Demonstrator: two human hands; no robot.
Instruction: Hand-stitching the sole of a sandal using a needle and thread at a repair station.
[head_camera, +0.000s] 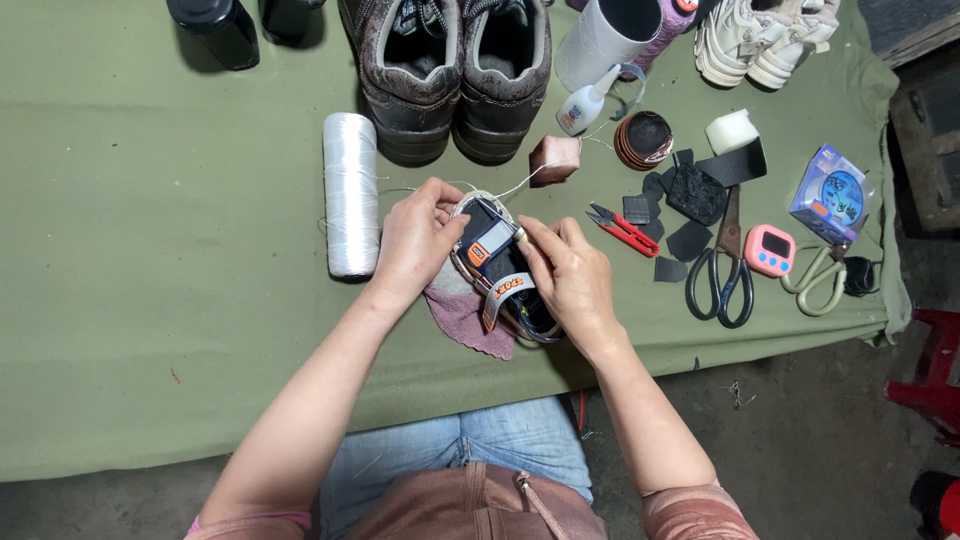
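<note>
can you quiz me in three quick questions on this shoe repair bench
1. True or false: both hands are on the small dark sandal with orange patches.
2. Which lies nearest the left hand? A) the white cylindrical spool of thread B) the pink square timer C) the black-handled scissors
3. What colour are the handles of the small thread snips beside the right hand?

Key:
1. True; the sandal rests on a pink cloth.
2. A
3. Red
</note>
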